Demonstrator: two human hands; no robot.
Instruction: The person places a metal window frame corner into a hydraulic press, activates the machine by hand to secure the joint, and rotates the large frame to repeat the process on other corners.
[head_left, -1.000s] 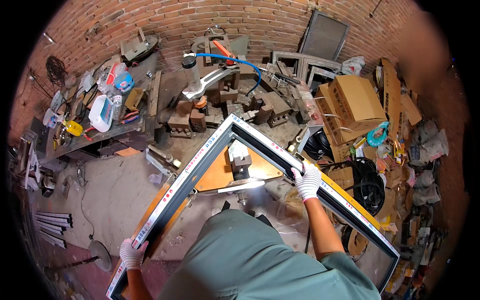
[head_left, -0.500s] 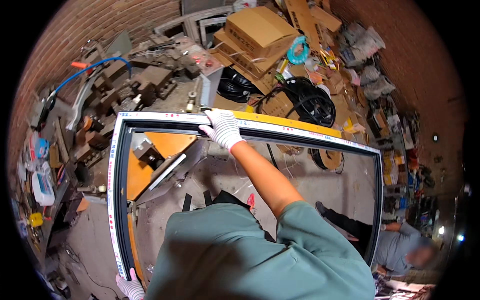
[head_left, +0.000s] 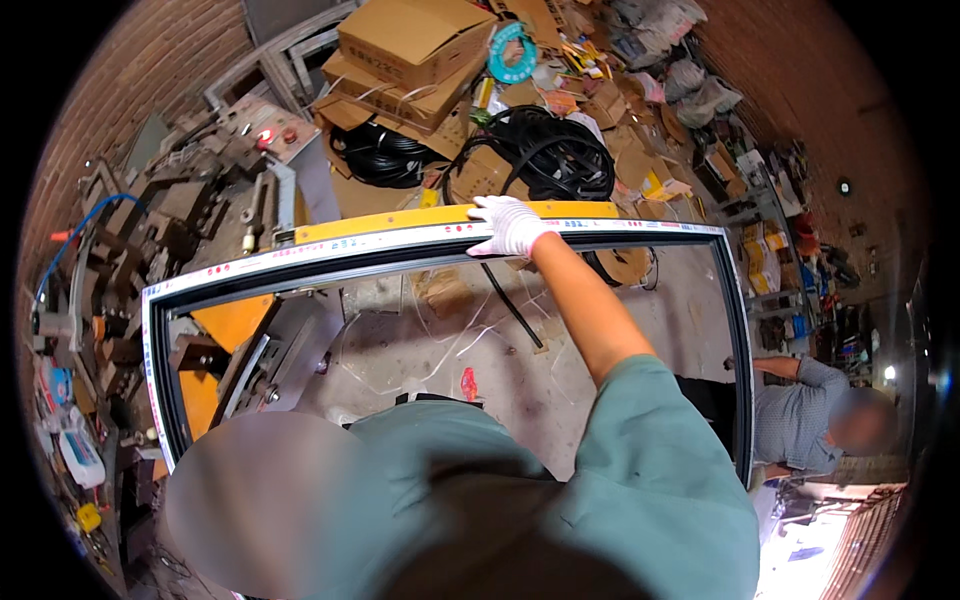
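A large window frame [head_left: 400, 240], black inside with white printed film along its edge, spreads across the middle of the view. My right hand [head_left: 508, 226], in a white striped glove, is closed over its far bar, the fingers across the top and the thumb on the inner side. A yellow strip [head_left: 400, 218] runs along the outside of that bar. My left hand is out of sight; a blurred patch and my green shirt cover the near left part of the frame.
At the right, a person in a grey shirt [head_left: 800, 415] is close beside the frame's side bar. Cardboard boxes [head_left: 410, 45] and coiled black strips [head_left: 550, 150] lie beyond the far bar. Metal machine parts [head_left: 190, 215] crowd the left. A loaded shelf [head_left: 775, 270] stands at right.
The view has shifted, and the frame now sits farther left with its left corner lower. My right hand has slid rightward along the far bar. My left hand has gone from view.
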